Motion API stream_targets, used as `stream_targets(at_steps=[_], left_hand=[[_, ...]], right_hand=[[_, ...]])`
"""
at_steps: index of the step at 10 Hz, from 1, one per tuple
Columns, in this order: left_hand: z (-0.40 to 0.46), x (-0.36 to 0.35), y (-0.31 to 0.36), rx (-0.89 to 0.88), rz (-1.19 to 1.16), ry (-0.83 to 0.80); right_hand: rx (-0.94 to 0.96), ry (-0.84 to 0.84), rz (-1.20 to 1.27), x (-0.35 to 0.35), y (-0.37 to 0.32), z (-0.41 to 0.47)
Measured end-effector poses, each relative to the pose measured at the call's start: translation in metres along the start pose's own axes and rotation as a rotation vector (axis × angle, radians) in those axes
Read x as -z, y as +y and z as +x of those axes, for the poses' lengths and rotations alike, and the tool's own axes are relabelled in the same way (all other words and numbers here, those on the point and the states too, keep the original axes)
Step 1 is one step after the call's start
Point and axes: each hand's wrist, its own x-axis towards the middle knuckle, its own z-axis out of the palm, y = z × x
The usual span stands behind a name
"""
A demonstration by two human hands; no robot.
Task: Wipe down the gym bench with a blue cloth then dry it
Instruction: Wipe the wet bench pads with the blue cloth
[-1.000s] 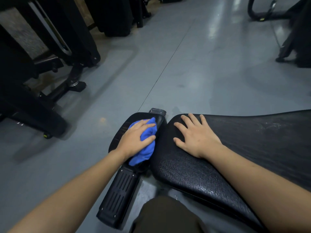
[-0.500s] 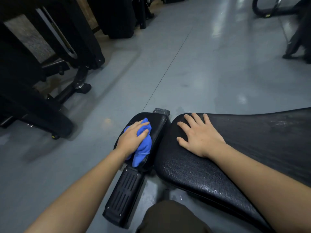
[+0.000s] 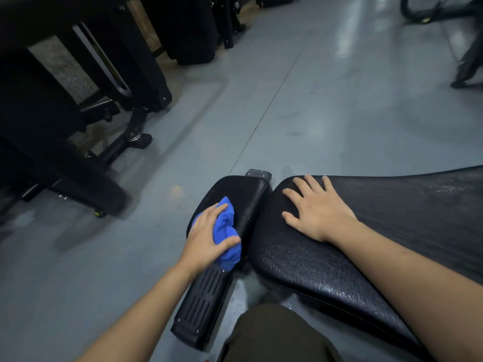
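Pressure matters here: we keep the blue cloth (image 3: 226,232) bunched under our left hand (image 3: 206,237), fingers and thumb curled round it on the small seat pad (image 3: 244,194), and wipe in overlapping strokes. Our right hand (image 3: 317,209) lies flat, fingers spread, on the long pad (image 3: 392,205). Grey floor (image 3: 313,100) gleams; dark machines (image 3: 78,87) stand left.

My left hand (image 3: 206,239) grips a crumpled blue cloth (image 3: 226,237) on the small black padded seat (image 3: 243,197); my right hand (image 3: 317,209) rests flat on the long black textured bench pad (image 3: 392,231).
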Motion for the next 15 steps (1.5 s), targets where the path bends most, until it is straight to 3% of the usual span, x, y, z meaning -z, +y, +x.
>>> stream_targets(at_steps=[5,9,13,15], left_hand=[[0.093,-0.008,0.002,0.197,-0.037,0.022],[-0.003,-0.006,-0.017,0.190,-0.093,0.125],[0.094,0.005,-0.026,0.225,-0.048,0.009],[0.093,0.007,-0.025,0.253,-0.025,0.005]], right_hand=[[0.006,0.020,-0.011,-0.003,0.001,0.001],[0.002,0.000,-0.012,-0.001,0.000,0.000],[0.006,-0.005,-0.007,-0.001,0.000,0.000],[0.007,-0.001,0.004,-0.001,0.000,0.000]])
